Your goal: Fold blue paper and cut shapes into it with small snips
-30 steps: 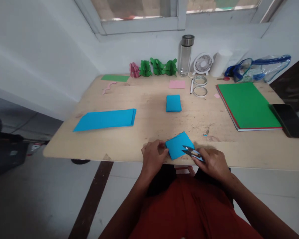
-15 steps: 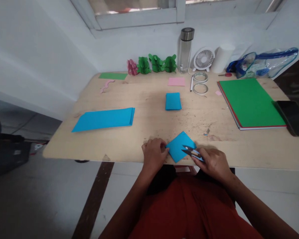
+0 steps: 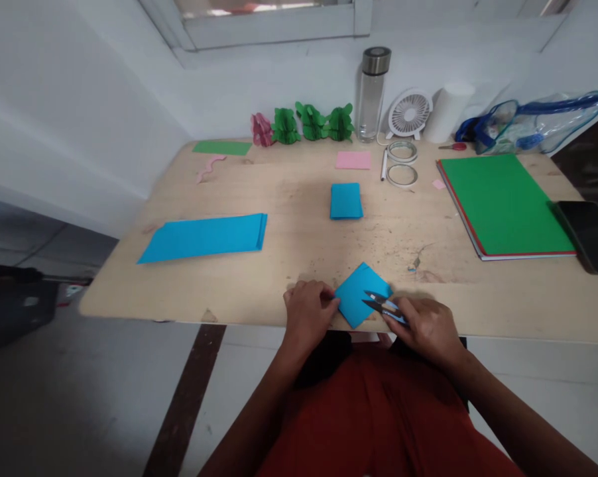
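Note:
A blue paper square (image 3: 357, 286), turned like a diamond, lies at the table's front edge. My left hand (image 3: 309, 308) pinches its left corner between thumb and fingers. In my right hand (image 3: 431, 328) is a pair of thread snips (image 3: 384, 306), blades spread apart and pointing left over the paper's right part. A second blue square stack (image 3: 346, 201) rests farther back. To the left lie long folded blue paper strips (image 3: 204, 237).
At the back stand green paper cutouts (image 3: 313, 121), a pink one (image 3: 262, 129), a glass bottle (image 3: 372, 96) and a small fan (image 3: 409, 114). Tape rolls (image 3: 402, 175) lie before them. On the right are green paper sheets (image 3: 508, 205) and a phone (image 3: 587, 235).
The view has shifted slightly. The blue paper square has turned a little, while both hands keep nearly the same place and hold.

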### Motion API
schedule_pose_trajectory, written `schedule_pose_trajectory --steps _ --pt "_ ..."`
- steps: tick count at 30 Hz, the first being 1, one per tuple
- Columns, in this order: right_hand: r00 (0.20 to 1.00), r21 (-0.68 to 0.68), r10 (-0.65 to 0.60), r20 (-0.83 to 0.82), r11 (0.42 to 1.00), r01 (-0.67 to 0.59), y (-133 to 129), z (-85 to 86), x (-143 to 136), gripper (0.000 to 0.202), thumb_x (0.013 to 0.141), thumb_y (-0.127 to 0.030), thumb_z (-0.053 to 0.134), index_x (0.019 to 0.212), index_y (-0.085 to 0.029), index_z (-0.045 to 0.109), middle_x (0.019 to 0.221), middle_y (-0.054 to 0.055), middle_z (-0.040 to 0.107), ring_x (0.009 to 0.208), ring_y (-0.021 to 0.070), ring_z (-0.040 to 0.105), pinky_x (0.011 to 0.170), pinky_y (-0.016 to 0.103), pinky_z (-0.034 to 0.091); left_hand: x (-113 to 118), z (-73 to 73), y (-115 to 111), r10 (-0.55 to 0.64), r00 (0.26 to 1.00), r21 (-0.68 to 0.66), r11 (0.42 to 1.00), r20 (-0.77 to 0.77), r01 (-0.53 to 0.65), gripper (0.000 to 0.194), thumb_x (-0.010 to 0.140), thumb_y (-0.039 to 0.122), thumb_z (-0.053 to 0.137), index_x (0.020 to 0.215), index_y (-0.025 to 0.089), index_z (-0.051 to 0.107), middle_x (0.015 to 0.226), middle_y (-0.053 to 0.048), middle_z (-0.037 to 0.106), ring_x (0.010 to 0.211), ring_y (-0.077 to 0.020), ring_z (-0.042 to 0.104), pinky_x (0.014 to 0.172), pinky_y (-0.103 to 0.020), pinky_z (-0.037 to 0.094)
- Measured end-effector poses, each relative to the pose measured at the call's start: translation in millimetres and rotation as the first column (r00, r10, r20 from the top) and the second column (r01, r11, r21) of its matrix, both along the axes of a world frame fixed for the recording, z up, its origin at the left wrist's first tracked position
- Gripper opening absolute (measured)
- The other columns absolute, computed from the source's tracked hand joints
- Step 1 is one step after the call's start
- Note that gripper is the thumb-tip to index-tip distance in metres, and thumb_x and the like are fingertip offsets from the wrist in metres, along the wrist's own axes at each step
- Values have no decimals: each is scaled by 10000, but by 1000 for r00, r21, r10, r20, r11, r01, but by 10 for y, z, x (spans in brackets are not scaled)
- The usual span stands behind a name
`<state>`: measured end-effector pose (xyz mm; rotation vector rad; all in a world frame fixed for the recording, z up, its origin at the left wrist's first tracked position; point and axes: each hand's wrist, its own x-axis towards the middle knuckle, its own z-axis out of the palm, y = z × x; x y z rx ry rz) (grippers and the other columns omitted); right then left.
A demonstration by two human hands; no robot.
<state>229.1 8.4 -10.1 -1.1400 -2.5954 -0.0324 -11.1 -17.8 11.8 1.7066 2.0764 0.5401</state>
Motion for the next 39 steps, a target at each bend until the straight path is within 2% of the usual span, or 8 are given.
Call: schedule_pose_trajectory --steps 5,12,19,27,30,33,35,39 --pt "1000 38 -6 -2 999 7 2 -27 9 244 889 -408 493 945 -196 600 676 42 659 578 180 568 534 294 329 -28 49 -49 77 974 -63 996 214 -65 185 719 194 616 901 219 636 885 -38 683 901 -241 594 847 -472 443" --pt "1000 9 9 -25 1000 -9 18 -26 12 238 889 -390 496 958 -192 609 734 52 680 619 188 593 551 307 360 -82 89 -197 194 833 -190 976 519 -108 366 718 159 553 1081 192 588 1035 -64 659 912 -184 615 858 -398 499" --pt "1000 26 19 -18 999 -18 22 -23 7 230 893 -378 488 901 -192 623 715 53 673 609 181 586 550 307 368 -63 151 -263 339 578 -330 936 742 -125 511 709 277 594 1200 173 494 1183 -130 596 854 -181 611 558 -270 492" --pt "1000 53 2 -10 999 -2 25 -10 -6 261 893 -401 492 768 -199 601 610 19 616 548 149 535 531 286 336 8 337 -334 298 499 -292 952 814 -92 424 740 264 610 1155 212 546 1200 -90 604 1114 -218 562 902 -364 485" --pt "1000 64 5 -17 998 -4 26 -9 -8 259 893 -396 497 787 -190 612 612 19 614 548 150 536 532 287 334 75 299 -313 317 400 -279 948 860 -151 384 732 267 639 1100 197 554 1186 -86 606 1151 -211 543 984 -359 437" --pt "1000 59 9 -24 998 -8 27 -13 -11 250 894 -392 492 840 -191 631 622 20 618 545 151 540 534 288 338 132 174 -228 352 325 -282 928 878 -242 451 692 264 670 1107 184 513 1135 -90 609 1036 -197 599 890 -330 487" --pt "1000 41 7 -27 999 -6 26 -21 -11 237 889 -382 499 851 -194 638 618 19 617 537 150 542 535 287 345 143 90 -143 377 368 -300 920 850 -252 544 669 265 678 1163 184 467 1083 -85 611 898 -182 629 744 -304 520" --pt "993 -56 -3 -115 998 -4 14 -27 27 214 865 -377 528 883 -195 638 659 22 647 572 157 583 553 284 389 91 10 25 291 677 -232 956 676 -179 528 673 238 647 1178 182 499 870 -29 629 698 -151 603 661 -306 502"
